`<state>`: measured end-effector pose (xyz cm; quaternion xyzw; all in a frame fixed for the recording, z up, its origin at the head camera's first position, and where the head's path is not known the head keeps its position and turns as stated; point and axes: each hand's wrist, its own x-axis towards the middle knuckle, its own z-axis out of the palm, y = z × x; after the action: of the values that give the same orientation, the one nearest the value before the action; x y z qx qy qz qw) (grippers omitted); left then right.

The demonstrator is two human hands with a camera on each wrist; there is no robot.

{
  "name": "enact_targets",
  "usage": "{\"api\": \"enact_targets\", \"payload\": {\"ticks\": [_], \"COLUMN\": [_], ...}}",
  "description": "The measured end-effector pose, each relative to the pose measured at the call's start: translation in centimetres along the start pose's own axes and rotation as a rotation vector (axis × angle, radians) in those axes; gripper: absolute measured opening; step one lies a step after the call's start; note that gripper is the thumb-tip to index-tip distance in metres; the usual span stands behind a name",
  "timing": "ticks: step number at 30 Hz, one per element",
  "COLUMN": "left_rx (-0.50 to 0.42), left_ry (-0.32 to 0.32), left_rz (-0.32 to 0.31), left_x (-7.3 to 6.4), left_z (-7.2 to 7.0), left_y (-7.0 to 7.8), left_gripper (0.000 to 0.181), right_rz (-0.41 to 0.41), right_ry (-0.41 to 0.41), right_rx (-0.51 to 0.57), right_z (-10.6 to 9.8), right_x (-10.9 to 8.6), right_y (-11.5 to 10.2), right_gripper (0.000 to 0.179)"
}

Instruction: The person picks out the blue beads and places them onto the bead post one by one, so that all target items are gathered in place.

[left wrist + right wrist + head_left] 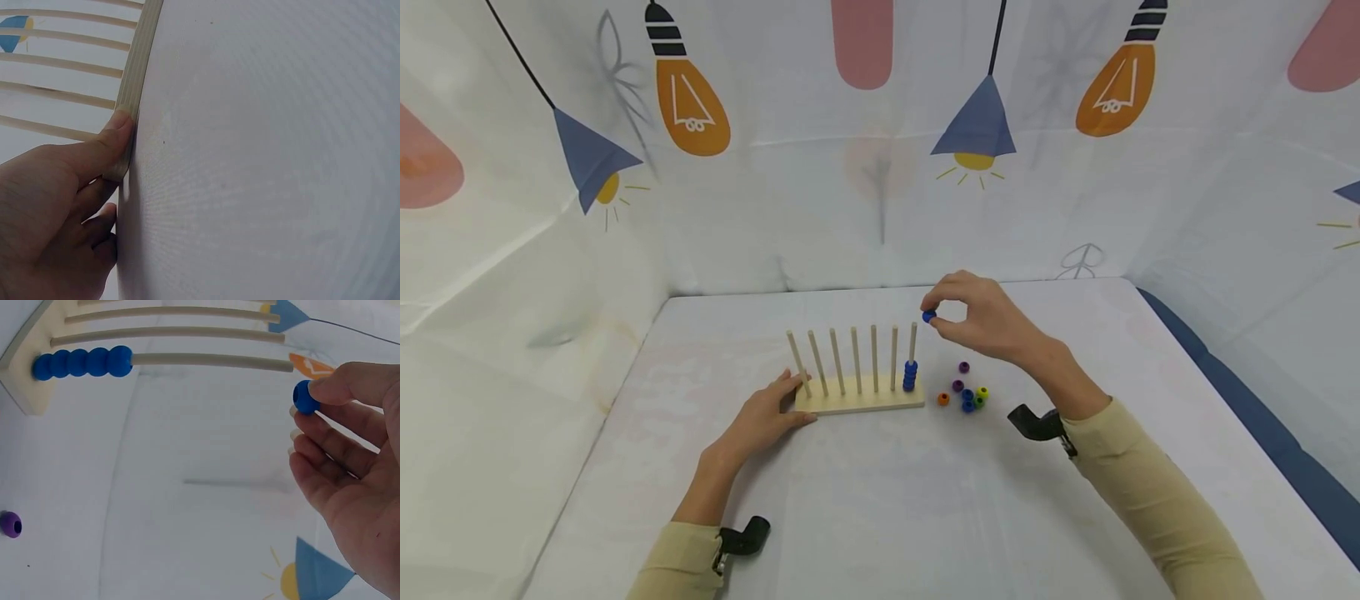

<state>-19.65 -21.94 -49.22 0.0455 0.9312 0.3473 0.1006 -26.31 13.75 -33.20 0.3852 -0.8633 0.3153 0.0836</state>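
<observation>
A wooden peg rack (865, 403) with a row of upright pegs stands on the table. My left hand (763, 418) grips its left end, with the thumb (119, 128) along the front edge of the base. On the rightmost peg (212, 360) several blue beads (94, 361) are stacked at the bottom; the other pegs carry none. My right hand (985, 315) pinches one more blue bead (305, 397) between thumb and fingertips. That bead is beside the rightmost peg's tip, apart from it, and its hole shows in the right wrist view.
Right of the rack lie several loose beads: an orange bead (943, 399), two purple ones, two blue ones, a yellow bead (982, 392) and a green bead (979, 402). Behind the white table (880, 517) hangs a cloth (775, 200) printed with lamps and bulbs.
</observation>
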Motion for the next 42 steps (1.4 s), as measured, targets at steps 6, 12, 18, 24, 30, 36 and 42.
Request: {"api": "enact_targets", "payload": {"ticks": [6,12,18,24,30,36,42], "left_rx": [-0.001,0.012,0.007,0.012,0.015,0.012,0.027], "left_ry": [0.003,0.005,0.009,0.004,0.002,0.0,0.008], "left_rz": [0.004,0.008,0.005,0.014,0.008,0.006,0.013], "left_x": [0.0,0.1,0.0,0.1,0.0,-0.1,0.0], "left_z": [0.0,0.1,0.1,0.1,0.1,0.0,0.0], "left_y": [-0.1,-0.2,-0.1,0.0,0.0,0.1,0.0], "left_gripper": [0.078,0.078,0.078,0.078,0.078,0.078,0.078], "right_rz": [-0.028,0.006,0.024,0.083,0.159,0.216,0.235], "right_ry": [-0.016,-0.042,-0.068,-0.108,-0.147,-0.189,-0.218], "right_rx": [0.018,0.023,0.021,0.028,0.06,0.117,0.134], "right_z": [0.4,0.9,1.2,2.1,3.4,4.8,6.1], "right_x": [0.8,1.0,1.0,0.7,0.2,-0.2,-0.6], "right_y": [-0.7,-0.9,-0.8,-0.3,0.5,1.4,2.2], "right_gripper": [0.014,0.013,0.013,0.015,0.015,0.01,0.009]}}
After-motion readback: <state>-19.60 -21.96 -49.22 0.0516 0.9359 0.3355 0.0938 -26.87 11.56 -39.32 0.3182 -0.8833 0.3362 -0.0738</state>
